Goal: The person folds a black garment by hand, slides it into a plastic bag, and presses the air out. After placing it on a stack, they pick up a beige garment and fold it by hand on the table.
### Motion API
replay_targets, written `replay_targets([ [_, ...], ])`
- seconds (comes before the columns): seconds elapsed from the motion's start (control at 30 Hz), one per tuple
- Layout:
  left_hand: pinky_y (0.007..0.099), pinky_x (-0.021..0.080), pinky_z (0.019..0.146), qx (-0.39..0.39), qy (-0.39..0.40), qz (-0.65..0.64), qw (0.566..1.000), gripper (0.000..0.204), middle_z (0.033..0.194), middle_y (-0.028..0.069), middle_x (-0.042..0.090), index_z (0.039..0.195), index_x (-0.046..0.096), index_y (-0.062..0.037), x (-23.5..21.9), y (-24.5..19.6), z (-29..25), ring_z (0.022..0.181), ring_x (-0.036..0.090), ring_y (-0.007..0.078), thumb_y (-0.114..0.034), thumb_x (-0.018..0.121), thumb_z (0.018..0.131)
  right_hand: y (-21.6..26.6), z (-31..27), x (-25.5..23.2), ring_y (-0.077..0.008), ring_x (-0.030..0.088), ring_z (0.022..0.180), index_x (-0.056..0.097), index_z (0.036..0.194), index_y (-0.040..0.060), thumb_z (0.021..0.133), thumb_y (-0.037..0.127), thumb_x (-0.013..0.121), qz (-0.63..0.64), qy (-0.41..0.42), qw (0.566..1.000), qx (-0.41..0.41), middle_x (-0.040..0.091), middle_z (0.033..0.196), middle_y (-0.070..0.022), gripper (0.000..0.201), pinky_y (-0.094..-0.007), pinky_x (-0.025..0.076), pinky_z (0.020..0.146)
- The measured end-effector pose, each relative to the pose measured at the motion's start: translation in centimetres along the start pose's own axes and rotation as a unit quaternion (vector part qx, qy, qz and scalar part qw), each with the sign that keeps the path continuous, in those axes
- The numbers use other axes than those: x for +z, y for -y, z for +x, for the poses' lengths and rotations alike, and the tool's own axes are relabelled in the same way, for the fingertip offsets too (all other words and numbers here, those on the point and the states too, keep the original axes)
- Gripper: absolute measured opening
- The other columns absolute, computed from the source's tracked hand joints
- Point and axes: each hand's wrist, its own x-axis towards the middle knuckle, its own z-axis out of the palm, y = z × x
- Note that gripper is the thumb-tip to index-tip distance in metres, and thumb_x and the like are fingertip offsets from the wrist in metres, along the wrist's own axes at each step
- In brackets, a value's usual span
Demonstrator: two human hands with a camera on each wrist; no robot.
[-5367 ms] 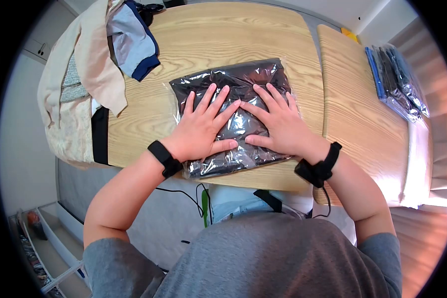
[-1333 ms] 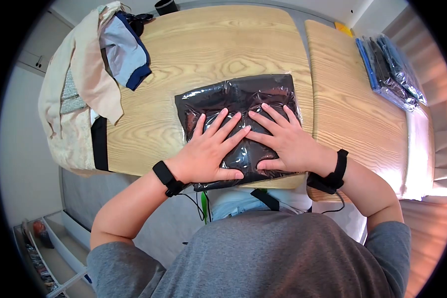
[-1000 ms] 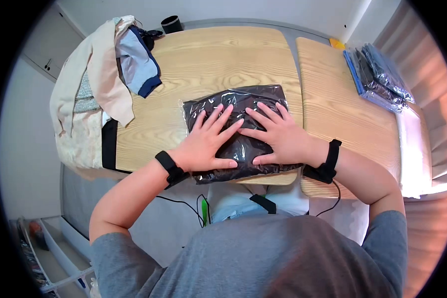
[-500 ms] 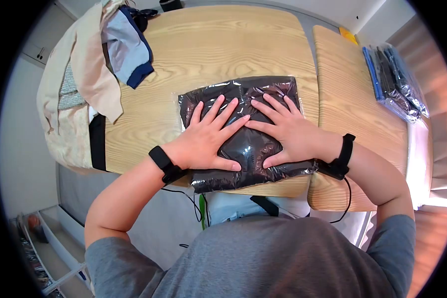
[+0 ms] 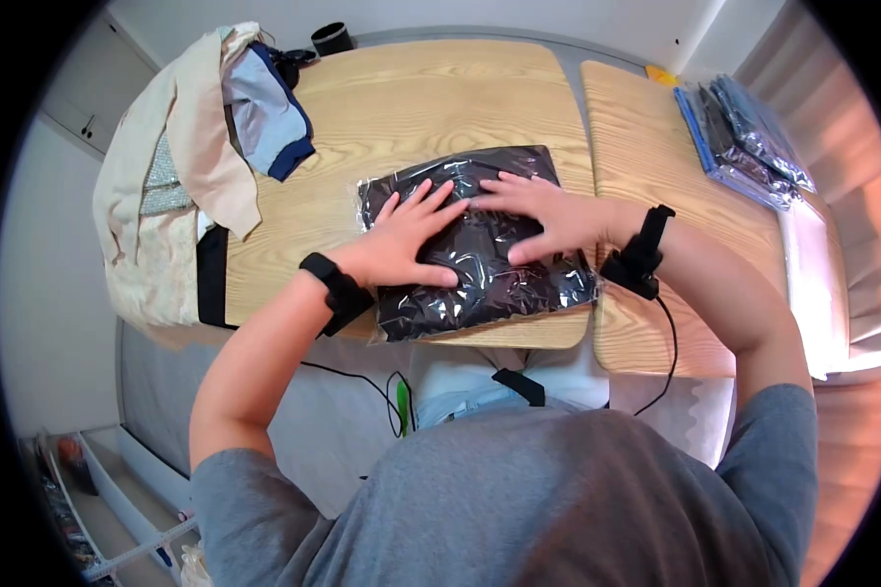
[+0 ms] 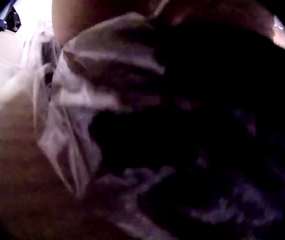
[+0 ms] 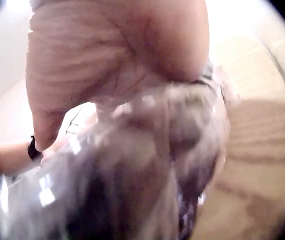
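Observation:
A dark folded garment in a clear plastic bag (image 5: pixel 485 264) lies flat near the front of the wooden table. My left hand (image 5: pixel 401 240) rests on its left half, fingers spread and thumb pointing inward. On the right half is my right hand (image 5: pixel 548 217), its fingers extended toward the middle and the thumb lower down. Both index fingertips come close together over the centre of the bag. From the right wrist, my palm (image 7: pixel 97 55) shows above the crinkled, shiny plastic (image 7: pixel 132 170). The left wrist view is dark, with loose clear film (image 6: pixel 77 130) at the bag's edge.
A pile of clothes (image 5: pixel 191 176), cream and light blue, hangs over the table's left end. Several bagged folded garments (image 5: pixel 744 137) are stacked on the second table (image 5: pixel 695 284) at right, beside white sheets (image 5: pixel 811 284). A black bin (image 5: pixel 332 39) stands behind the table.
Both hands stay on the bagged garment throughout. They have slid farther up it, away from the body, and more of the bag's lower part shows now. The head view has shifted too.

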Motion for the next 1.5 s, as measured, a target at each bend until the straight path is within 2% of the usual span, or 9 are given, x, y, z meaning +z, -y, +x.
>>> replay_targets([
  [0.2,0.0393,0.041,0.097,-0.207,-0.333,-0.271,0.879,0.062,0.128,0.0151,0.053,0.131,0.046,-0.0027,0.2,4.6,-3.5,0.119,0.048,0.0276,-0.029,0.071,0.08,-2.6,-2.7,-2.0,-0.0294,0.047,0.121,0.038,0.138,0.0044,0.079,0.032,0.07,0.143,-0.224,0.951,0.155,0.051,0.129,-0.0162,0.072,-0.0386,0.035,0.102],
  [0.37,0.0221,0.046,0.069,-0.31,-0.281,-0.573,0.704,0.049,0.087,0.0026,0.057,0.119,0.05,0.0058,0.8,4.6,-4.8,0.072,0.052,0.0072,-0.025,0.068,0.086,-5.0,-1.8,-0.2,-0.0073,0.046,0.056,0.06,0.089,0.0006,0.081,0.016,0.07,0.467,-0.272,0.781,0.313,0.05,0.068,-0.0001,0.02,-0.0235,0.042,0.052],
  [0.67,0.0244,0.042,0.062,-0.298,-0.205,-0.613,0.702,0.014,0.074,-0.0029,0.054,0.093,0.058,-0.0046,1.0,5.2,-3.6,0.064,0.047,0.0071,-0.017,0.063,0.088,-3.1,-1.6,0.1,-0.0151,0.059,0.074,0.063,0.093,0.0028,0.085,0.011,0.067,0.592,-0.258,0.696,0.313,0.065,0.089,-0.0069,0.013,-0.0257,0.047,0.062],
  [0.87,0.0237,0.042,0.075,-0.029,-0.455,-0.473,0.754,0.013,0.085,-0.0022,0.061,0.096,0.061,-0.0043,-7.8,-2.8,-4.0,0.08,0.053,0.0073,-0.015,0.061,0.089,1.6,-4.9,-5.0,-0.013,0.058,0.085,0.066,0.101,0.0036,0.086,0.013,0.065,0.449,-0.443,0.773,0.063,0.065,0.095,-0.0042,0.018,-0.0266,0.04,0.087],
  [1.03,0.0278,0.04,0.092,-0.028,-0.467,-0.251,0.847,0.024,0.104,0.0046,0.058,0.102,0.057,-0.0022,-4.6,-2.7,-6.0,0.104,0.052,0.0134,0.006,0.051,0.08,2.0,-8.8,-3.4,-0.018,0.06,0.095,0.067,0.103,0.0054,0.082,0.004,0.063,0.277,-0.449,0.849,-0.03,0.066,0.1,-0.0058,0.021,-0.0312,0.045,0.09],
  [1.07,0.0294,0.039,0.093,0.04,-0.449,-0.245,0.859,0.023,0.107,0.0073,0.056,0.098,0.055,-0.0035,-2.4,-1.2,-6.0,0.104,0.051,0.0184,0.006,0.05,0.078,2.0,-9.6,-2.0,-0.0218,0.06,0.098,0.068,0.1,0.0071,0.08,-0.002,0.061,0.056,-0.467,0.882,0.013,0.065,0.101,-0.0086,0.024,-0.0312,0.046,0.089],
  [1.27,0.0278,0.041,0.089,-0.09,-0.28,-0.252,0.922,0.029,0.108,0.0088,0.055,0.09,0.062,-0.0061,6.8,-3.1,-8.5,0.105,0.052,0.0198,0.014,0.044,0.078,1.6,-13.0,7.0,-0.0232,0.059,0.104,0.067,0.104,0.0071,0.081,-0.005,0.053,0.115,-0.273,0.944,0.141,0.063,0.109,-0.0125,0.03,-0.0312,0.046,0.09],
  [1.4,0.0281,0.042,0.086,-0.134,-0.359,-0.338,0.859,0.023,0.106,0.0065,0.057,0.097,0.062,-0.0032,6.9,-4.9,-10.7,0.102,0.053,0.0149,0.007,0.046,0.084,1.3,-14.4,8.8,-0.0199,0.059,0.101,0.063,0.108,0.0018,0.085,0.001,0.053,0.144,-0.372,0.905,0.149,0.061,0.111,-0.0116,0.025,-0.0284,0.046,0.087],
  [1.5,0.0275,0.043,0.085,-0.211,-0.403,-0.409,0.791,0.014,0.104,0.0055,0.057,0.099,0.061,0.0002,8.4,-5.0,-12.2,0.097,0.053,0.0128,-0.003,0.05,0.09,2.4,-14.7,9.9,-0.0106,0.057,0.087,0.062,0.105,-0.0023,0.09,0.015,0.059,0.324,-0.522,0.755,0.228,0.062,0.095,-0.0089,0.023,-0.0242,0.047,0.077],
])
